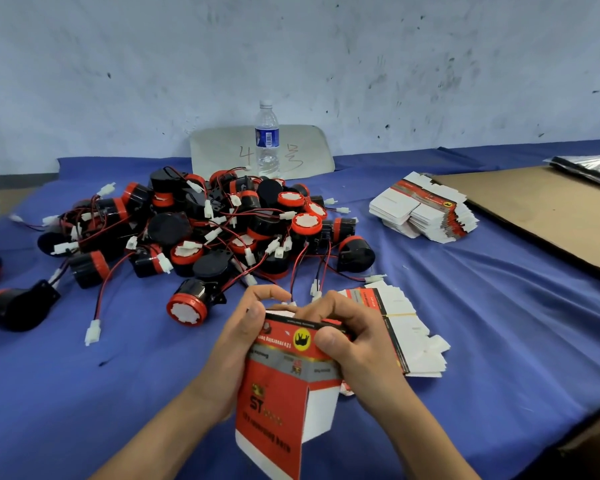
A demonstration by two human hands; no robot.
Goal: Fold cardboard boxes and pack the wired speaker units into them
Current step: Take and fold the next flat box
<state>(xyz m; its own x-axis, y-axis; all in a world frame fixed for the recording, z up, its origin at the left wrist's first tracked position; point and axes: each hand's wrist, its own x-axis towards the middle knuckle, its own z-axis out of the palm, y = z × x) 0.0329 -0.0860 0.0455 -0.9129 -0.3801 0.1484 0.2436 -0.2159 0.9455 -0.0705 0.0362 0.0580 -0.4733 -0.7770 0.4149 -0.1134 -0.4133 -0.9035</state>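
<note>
A red, black and white cardboard box [284, 389] is held upright in front of me, its white flap hanging open toward me. My left hand [243, 337] grips its left side, thumb on the upper face. My right hand [352, 337] grips the right side, thumb pressing near the yellow logo and fingers curled over the far end. A big pile of black and red wired speaker units [201, 230] with white connectors lies behind. One speaker [189, 304] sits just left of my hands. Flat box blanks [404, 330] lie under my right hand.
A second stack of flat box blanks [425, 211] lies at the right rear. A water bottle [267, 140] stands before a pale board by the wall. A brown cardboard sheet [548, 216] covers the right of the blue cloth [84, 375]. Loose speakers [11, 308] lie at left.
</note>
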